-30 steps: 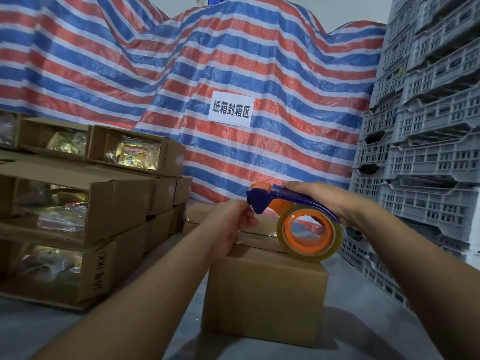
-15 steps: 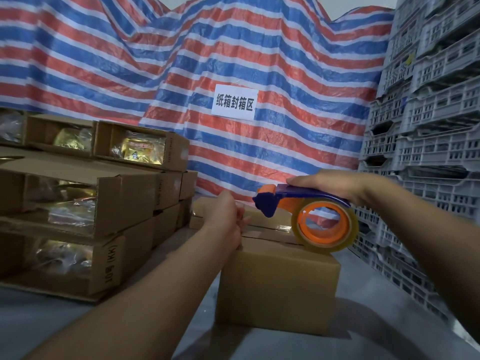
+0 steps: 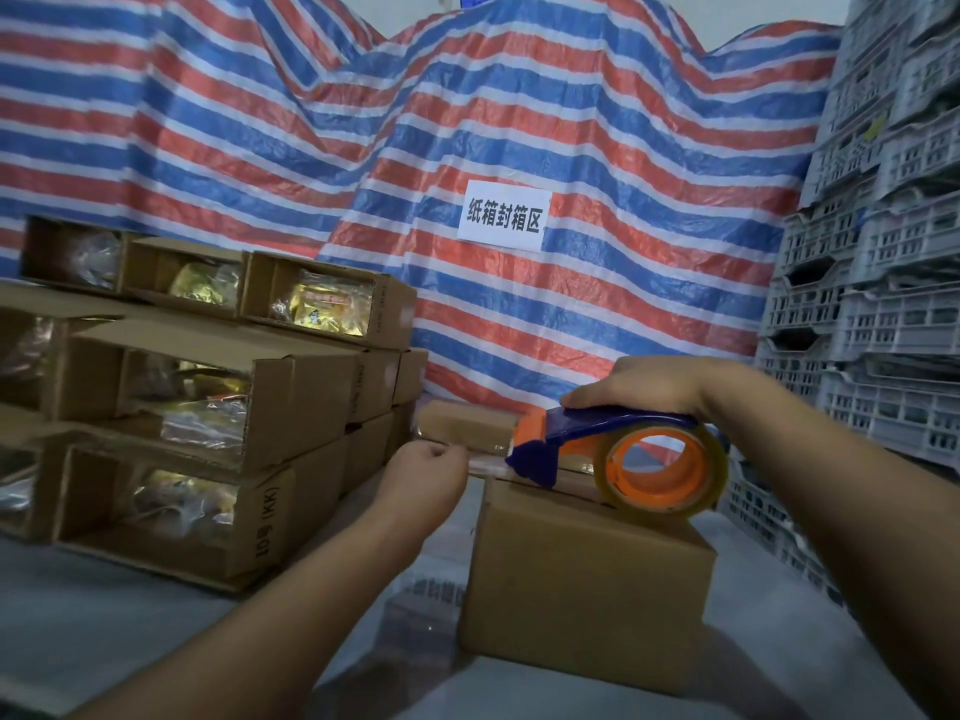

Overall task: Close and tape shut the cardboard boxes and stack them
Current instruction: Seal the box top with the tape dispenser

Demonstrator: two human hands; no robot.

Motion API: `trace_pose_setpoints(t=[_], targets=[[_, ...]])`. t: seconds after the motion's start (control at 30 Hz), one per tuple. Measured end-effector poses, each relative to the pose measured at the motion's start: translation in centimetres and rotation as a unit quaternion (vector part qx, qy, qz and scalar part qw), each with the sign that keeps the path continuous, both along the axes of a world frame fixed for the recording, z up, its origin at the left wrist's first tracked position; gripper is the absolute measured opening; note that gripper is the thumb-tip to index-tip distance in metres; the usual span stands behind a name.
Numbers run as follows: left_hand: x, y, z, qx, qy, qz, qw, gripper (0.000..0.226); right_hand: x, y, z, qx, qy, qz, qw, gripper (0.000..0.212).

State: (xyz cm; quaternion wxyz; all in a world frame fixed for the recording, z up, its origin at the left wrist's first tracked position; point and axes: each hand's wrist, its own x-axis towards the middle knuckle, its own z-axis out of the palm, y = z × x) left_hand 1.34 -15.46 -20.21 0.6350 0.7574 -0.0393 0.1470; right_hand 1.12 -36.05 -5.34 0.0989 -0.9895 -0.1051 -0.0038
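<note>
Left hand (image 3: 426,467) pinches tape end (image 3: 485,462), right hand (image 3: 641,384) grips dispenser (image 3: 618,449), centre frame; keep tape taut, aligned over box (image 3: 582,584) seam.

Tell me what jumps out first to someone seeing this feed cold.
The orange and blue tape dispenser, gripped by the right hand on the closed box at centre. The left hand pinches the tape end beside it. Behind hangs a red, white and blue striped tarp.

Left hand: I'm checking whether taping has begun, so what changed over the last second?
The left hand came off the box top and now pinches the tape end, drawn leftward. The right hand still grips the tape dispenser on the box.
</note>
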Motion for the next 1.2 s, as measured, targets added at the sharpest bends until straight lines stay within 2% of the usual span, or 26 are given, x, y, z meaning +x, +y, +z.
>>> trace_pose_setpoints(t=[0.2,0.33,0.57,0.9,1.07,1.2], targets=[[-0.1,0.1,0.0,-0.054,0.067,-0.036,0.996,0.018,0.0,0.4,-0.1,-0.021,-0.012,0.013,1.000,0.046],[-0.2,0.3,0.1,-0.059,0.073,-0.038,0.995,0.017,-0.5,0.5,0.2,-0.020,0.003,0.028,0.999,0.038],[-0.2,0.1,-1.2,-0.076,0.086,-0.052,0.992,0.014,-0.6,0.8,0.3,0.003,0.044,-0.007,0.999,0.043],[0.0,-0.6,-2.8,-0.084,0.126,-0.095,0.984,0.022,-0.7,1.2,0.0,-0.048,0.006,0.023,0.999,0.039],[-0.3,-1.3,-2.9,-0.076,0.126,-0.102,0.984,0.022,-1.0,1.6,0.0,-0.032,0.012,0.004,0.999,0.057],[-0.3,-1.7,-3.0,-0.057,0.124,-0.094,0.986,0.026,-0.9,1.8,0.0,-0.025,0.008,-0.009,1.000,0.045]])
